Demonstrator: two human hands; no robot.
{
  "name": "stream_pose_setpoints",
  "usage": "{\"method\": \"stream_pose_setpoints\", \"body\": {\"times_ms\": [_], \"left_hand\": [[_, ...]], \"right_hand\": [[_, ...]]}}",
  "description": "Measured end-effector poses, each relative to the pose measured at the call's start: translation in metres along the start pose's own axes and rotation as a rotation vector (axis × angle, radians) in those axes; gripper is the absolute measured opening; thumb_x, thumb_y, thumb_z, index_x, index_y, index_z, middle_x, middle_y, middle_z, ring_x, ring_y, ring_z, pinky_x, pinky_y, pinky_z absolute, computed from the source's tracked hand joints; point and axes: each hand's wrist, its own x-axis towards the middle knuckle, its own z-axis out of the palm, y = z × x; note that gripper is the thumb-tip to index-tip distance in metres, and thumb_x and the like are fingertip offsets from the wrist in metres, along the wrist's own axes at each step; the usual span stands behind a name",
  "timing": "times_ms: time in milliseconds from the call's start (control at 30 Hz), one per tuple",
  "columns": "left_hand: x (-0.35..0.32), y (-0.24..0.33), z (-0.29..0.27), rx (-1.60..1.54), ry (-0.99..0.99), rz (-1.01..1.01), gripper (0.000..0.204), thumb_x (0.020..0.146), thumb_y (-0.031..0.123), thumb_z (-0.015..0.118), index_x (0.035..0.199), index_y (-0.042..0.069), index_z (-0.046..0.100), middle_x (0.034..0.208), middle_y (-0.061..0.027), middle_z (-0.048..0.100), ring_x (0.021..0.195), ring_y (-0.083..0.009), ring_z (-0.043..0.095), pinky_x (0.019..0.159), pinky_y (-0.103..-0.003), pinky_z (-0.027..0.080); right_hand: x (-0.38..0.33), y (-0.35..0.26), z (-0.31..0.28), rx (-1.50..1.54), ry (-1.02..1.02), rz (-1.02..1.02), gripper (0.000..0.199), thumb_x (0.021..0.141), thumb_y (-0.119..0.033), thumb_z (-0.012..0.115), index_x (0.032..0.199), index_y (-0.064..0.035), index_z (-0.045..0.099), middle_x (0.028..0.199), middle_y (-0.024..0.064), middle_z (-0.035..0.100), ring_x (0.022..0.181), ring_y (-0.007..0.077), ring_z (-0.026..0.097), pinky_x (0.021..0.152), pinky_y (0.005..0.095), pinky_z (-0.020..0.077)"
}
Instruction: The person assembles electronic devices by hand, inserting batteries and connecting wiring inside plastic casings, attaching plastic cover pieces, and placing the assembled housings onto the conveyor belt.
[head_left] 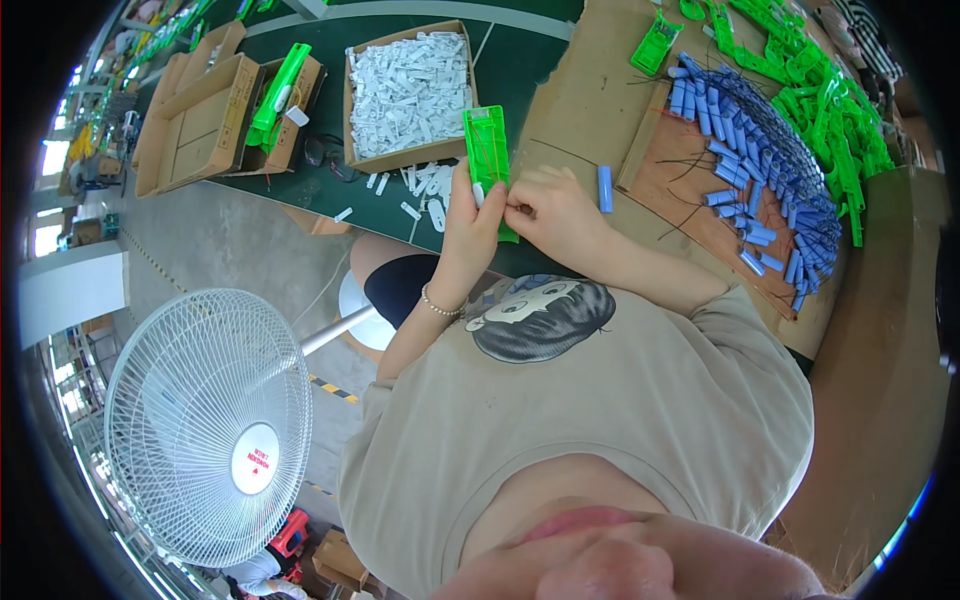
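Observation:
My left hand (472, 222) is wrapped round a long green plastic housing (487, 140), held tilted upright over the table edge. A small white piece (478, 194) shows beside the left thumb. My right hand (558, 212) is closed in a pinch against the lower part of the housing; what its fingertips hold, if anything, is too small to make out. Just right of that hand, a single blue cylinder (605, 188) with a thin dark wire lies on the cardboard. Loose white plastic pieces (430, 182) lie left of the housing, below a cardboard box (408, 158) filled with similar ones.
Many wired blue cylinders (735, 140) lie on a brown board at right, with green housings (820, 120) piled behind. Open cartons (200, 130) stand at the left, one holding a green housing (280, 95). A white floor fan (208, 425) stands to my left.

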Motion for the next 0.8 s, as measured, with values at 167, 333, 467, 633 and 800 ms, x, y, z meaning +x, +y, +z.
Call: {"method": "stream_pose_setpoints", "body": {"times_ms": [167, 333, 467, 633, 800], "left_hand": [[0.002, 0.006, -0.003, -0.274, -0.080, -0.181, 0.036, 0.093, 0.003, 0.043, 0.127, 0.000, 0.034, 0.096, -0.0089, 0.054, 0.076, -0.0137, 0.057, 0.068, -0.027, 0.049], [0.003, -0.001, -0.002, -0.264, -0.081, -0.153, 0.035, 0.093, 0.004, 0.041, 0.126, 0.002, 0.032, 0.095, -0.0097, 0.053, 0.070, -0.0149, 0.057, 0.064, -0.030, 0.051], [0.003, -0.003, 0.004, -0.280, -0.128, -0.152, 0.037, 0.092, 0.002, 0.041, 0.127, 0.002, 0.030, 0.097, -0.0100, 0.053, 0.073, -0.0150, 0.057, 0.065, -0.029, 0.051], [0.000, -0.007, 0.003, -0.230, -0.114, -0.120, 0.038, 0.091, 0.000, 0.041, 0.128, 0.001, 0.029, 0.098, -0.0100, 0.052, 0.076, -0.0146, 0.057, 0.066, -0.029, 0.051], [-0.001, 0.006, 0.007, -0.186, -0.150, -0.142, 0.042, 0.091, -0.001, 0.043, 0.130, 0.001, 0.026, 0.095, -0.0081, 0.053, 0.076, -0.0123, 0.056, 0.065, -0.026, 0.049]], "right_hand": [[-0.002, 0.018, -0.035, 0.212, -0.123, 0.226, 0.019, 0.079, -0.020, 0.066, 0.077, -0.0014, 0.064, 0.071, 0.0111, 0.062, 0.065, 0.0302, 0.059, 0.059, 0.0350, 0.0460], [-0.013, 0.059, -0.066, -0.567, -0.408, 0.655, 0.030, 0.077, -0.029, 0.068, 0.083, 0.0009, 0.068, 0.079, 0.0168, 0.066, 0.073, 0.0329, 0.065, 0.066, 0.0397, 0.0510], [-0.009, 0.055, -0.060, -0.624, -0.478, 0.674, 0.034, 0.074, -0.032, 0.071, 0.083, 0.0011, 0.068, 0.080, 0.0181, 0.067, 0.078, 0.0356, 0.065, 0.070, 0.0391, 0.0533], [0.002, 0.051, -0.057, 0.190, -0.121, 0.410, 0.020, 0.080, -0.013, 0.066, 0.089, 0.0045, 0.066, 0.085, 0.0139, 0.066, 0.076, 0.0178, 0.066, 0.067, 0.0311, 0.0530], [0.022, 0.027, -0.033, 0.807, -0.093, 0.539, 0.025, 0.086, -0.003, 0.060, 0.110, 0.0038, 0.056, 0.097, 0.0100, 0.063, 0.083, 0.0125, 0.063, 0.069, 0.0245, 0.0527]]}}
